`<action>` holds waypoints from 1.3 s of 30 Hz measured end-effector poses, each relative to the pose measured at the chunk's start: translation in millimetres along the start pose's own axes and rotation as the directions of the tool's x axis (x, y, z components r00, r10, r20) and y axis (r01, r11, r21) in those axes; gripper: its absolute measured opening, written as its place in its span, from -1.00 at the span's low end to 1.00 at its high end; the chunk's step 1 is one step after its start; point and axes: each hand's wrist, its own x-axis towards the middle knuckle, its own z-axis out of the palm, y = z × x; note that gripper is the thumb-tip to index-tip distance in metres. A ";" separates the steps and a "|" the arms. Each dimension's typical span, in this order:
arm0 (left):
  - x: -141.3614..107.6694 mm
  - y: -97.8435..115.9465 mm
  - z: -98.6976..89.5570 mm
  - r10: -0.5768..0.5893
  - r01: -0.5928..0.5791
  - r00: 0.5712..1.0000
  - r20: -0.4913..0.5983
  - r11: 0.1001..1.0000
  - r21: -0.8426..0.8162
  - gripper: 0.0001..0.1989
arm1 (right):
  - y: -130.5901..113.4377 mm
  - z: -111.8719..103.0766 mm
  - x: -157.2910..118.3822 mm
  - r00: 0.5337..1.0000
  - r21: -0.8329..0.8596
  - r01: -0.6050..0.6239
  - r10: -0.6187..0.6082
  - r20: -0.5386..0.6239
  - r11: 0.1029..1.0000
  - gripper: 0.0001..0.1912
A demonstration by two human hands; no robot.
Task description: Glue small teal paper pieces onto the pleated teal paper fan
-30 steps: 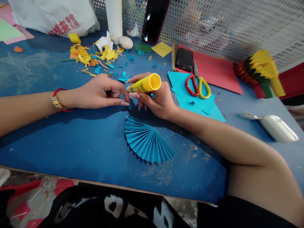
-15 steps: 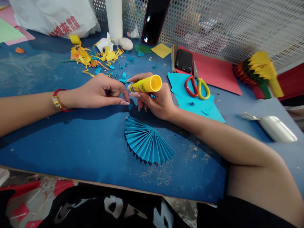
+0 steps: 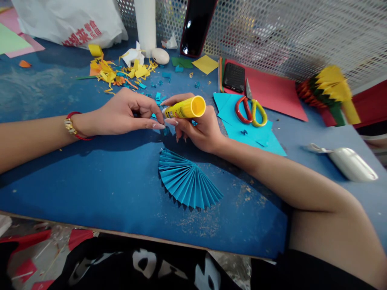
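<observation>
My right hand (image 3: 201, 125) is closed around a yellow glue stick (image 3: 184, 108). The tube's hollow yellow end points right, and its other end meets the fingertips of my left hand (image 3: 123, 112). Thumb and forefinger of that left hand are pinched on a small piece of blue paper (image 3: 166, 131), mostly hidden by the fingers and the tube. Just below both hands, a pleated blue paper fan (image 3: 187, 179) lies spread on the blue table (image 3: 90, 181).
Yellow, orange and blue scraps (image 3: 121, 74) lie beyond my left hand. Red-and-yellow-handled scissors (image 3: 252, 114) rest on blue sheets (image 3: 250, 137) at right. Further out are a red sheet (image 3: 272, 90), a leaning phone (image 3: 198, 28), a white case (image 3: 352, 163) and a plastic bag (image 3: 72, 24).
My left hand has shifted slightly away from me, and the small blue piece moved with it. The right hand, glue stick and fan have stayed almost still.
</observation>
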 end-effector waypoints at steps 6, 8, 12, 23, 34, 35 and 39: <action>0.2 2.5 0.4 0.008 -0.008 0.999 -0.045 1.000 0.001 -0.68 | -0.4 -0.6 -0.5 0.999 -0.012 -0.024 0.025 0.020 1.000 -0.54; 0.9 1.3 -0.7 0.025 -0.026 0.997 -0.069 1.000 -0.004 -0.52 | 1.8 0.3 -0.8 1.000 0.001 -0.005 0.005 0.004 1.000 -0.55; 0.7 -2.2 -1.4 0.010 -0.012 0.992 -0.122 1.000 -0.018 -0.43 | 3.1 2.3 0.4 0.998 -0.013 0.032 -0.033 -0.051 0.999 -0.61; -0.9 5.4 4.0 0.010 0.006 0.962 -0.273 0.998 0.056 -0.65 | 19.4 0.5 6.6 0.984 -0.045 -0.024 0.015 -0.178 0.999 -0.47; -4.4 12.4 4.1 -0.078 0.113 0.972 -0.223 0.982 0.149 -0.76 | 13.2 -2.3 4.7 0.995 0.060 -0.009 0.015 -0.103 0.998 -0.31; -3.9 12.5 4.1 -0.075 0.109 0.972 -0.221 0.983 0.149 -0.76 | 13.5 -2.2 4.8 0.994 0.054 -0.017 0.022 -0.105 0.998 -0.29; -2.8 12.0 4.6 -0.047 0.081 0.975 -0.215 0.986 0.149 -0.76 | 16.1 -1.6 4.9 0.993 0.050 -0.002 0.007 -0.117 0.999 -0.28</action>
